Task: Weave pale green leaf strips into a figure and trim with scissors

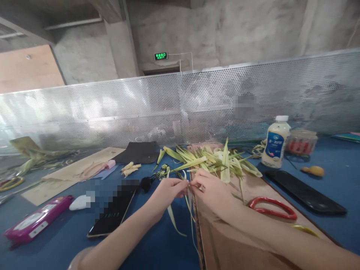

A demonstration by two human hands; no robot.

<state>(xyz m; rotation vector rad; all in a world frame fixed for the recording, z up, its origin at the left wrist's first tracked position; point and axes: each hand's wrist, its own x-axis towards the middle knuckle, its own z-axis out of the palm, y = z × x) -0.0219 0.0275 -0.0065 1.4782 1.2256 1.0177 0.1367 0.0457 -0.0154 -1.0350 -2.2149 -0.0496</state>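
Note:
My left hand point(168, 189) and my right hand point(209, 187) meet over the left edge of a brown cardboard sheet point(225, 232). Both pinch thin green leaf strips point(189, 195) between their fingertips, and the strips hang down over the blue table point(157, 243). Just beyond my hands lies a pile of green and yellow leaves point(213, 159) on the cardboard.
Red-handled scissors point(271, 208) lie on the cardboard to the right. A white bottle point(276, 141), a jar point(302, 141), a black tray point(305, 191) and a small gourd-shaped piece point(313, 171) sit at right. A phone point(112, 217), a pink pack point(36, 221) and brown paper point(73, 172) lie left. A perforated metal screen point(180, 105) bounds the back.

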